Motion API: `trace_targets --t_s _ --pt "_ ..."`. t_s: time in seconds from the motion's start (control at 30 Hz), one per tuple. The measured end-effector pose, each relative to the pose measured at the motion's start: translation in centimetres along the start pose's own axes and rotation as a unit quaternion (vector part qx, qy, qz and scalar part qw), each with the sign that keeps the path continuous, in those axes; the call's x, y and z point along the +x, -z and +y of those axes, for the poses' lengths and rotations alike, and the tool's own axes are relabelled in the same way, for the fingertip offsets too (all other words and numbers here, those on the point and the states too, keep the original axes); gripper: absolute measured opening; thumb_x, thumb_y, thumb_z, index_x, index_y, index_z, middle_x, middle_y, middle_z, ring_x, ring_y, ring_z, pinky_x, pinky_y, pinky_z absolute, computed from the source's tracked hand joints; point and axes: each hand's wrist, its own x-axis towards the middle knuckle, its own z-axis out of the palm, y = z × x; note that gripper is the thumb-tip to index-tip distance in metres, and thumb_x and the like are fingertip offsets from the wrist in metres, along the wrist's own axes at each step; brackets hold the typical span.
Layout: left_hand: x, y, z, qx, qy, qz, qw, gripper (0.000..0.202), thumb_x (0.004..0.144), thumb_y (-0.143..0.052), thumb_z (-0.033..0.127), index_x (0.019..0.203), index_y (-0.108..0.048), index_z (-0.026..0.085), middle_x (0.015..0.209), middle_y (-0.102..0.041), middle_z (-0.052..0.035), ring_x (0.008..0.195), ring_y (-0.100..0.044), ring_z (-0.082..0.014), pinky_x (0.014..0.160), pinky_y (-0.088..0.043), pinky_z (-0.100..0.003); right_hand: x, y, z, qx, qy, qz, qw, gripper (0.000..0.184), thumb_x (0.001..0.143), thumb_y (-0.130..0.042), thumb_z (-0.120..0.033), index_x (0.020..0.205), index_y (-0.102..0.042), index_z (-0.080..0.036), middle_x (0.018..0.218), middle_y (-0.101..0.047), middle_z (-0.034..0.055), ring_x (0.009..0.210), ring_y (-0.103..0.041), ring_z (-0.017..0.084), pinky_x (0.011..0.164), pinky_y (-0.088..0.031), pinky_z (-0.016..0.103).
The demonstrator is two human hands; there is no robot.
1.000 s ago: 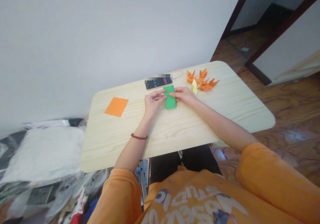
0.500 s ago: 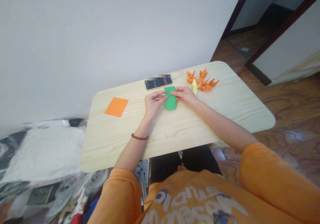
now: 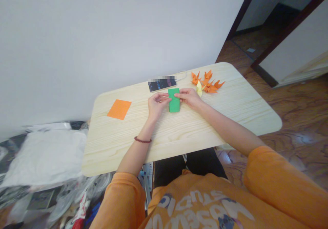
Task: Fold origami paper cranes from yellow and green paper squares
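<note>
Left hand (image 3: 156, 103) and right hand (image 3: 190, 98) hold a green paper (image 3: 174, 105).
In the head view, fingers of both hands pinch its sides, over the table (image 3: 112, 147), just in front of a phone (image 3: 162, 84). An orange square (image 3: 119, 109) lies left; orange folded shapes (image 3: 211, 87) and a yellow shape (image 3: 199, 89) sit right.

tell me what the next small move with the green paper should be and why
I'd probably run the right hand down the green paper to press it flatter, with the left hand steadying its side. Both hands hold it around its upper half, from opposite sides, while its lower end is free of fingers.
</note>
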Motion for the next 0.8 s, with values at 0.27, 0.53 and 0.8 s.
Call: trace_targets --t_s 0.27,0.53,0.8 --pt "0.03 -0.1 0.02 -0.018 0.003 0.002 1.0 0.023 0.053 -0.082 0.014 0.064 -0.062 0.015 0.076 -0.071 -0.0039 0.065 -0.066 -0.0117 0.065 -0.054 -0.024 0.3 0.2 0.39 -0.001 0.007 0.005 1.0 0.037 0.044 -0.087 -0.036 0.07 -0.072 -0.014 0.072 -0.07 0.0038 0.061 -0.056 0.01 0.054 -0.039 0.023" --pt "0.07 -0.05 -0.17 -0.028 0.016 0.0 0.999 0.025 0.052 -0.083 0.016 0.065 -0.061 0.016 0.075 -0.071 -0.0027 0.067 -0.066 -0.0119 0.069 -0.055 -0.026 0.36 0.21 0.47 0.01 0.005 0.005 1.0 0.035 0.045 -0.088 -0.034 0.068 -0.071 -0.014 0.07 -0.069 0.0026 0.061 -0.056 0.01 0.053 -0.039 0.022" --pt "0.11 -0.04 -0.65 -0.09 0.057 0.027 0.994 0.039 0.047 -0.086 0.02 0.058 -0.048 0.017 0.075 -0.071 -0.0024 0.069 -0.067 -0.0125 0.073 -0.055 -0.028 0.2 0.13 0.45 -0.025 0.018 0.0 1.0 0.036 0.046 -0.087 -0.037 0.068 -0.071 -0.014 0.067 -0.069 0.0024 0.056 -0.054 0.009 0.051 -0.038 0.022"
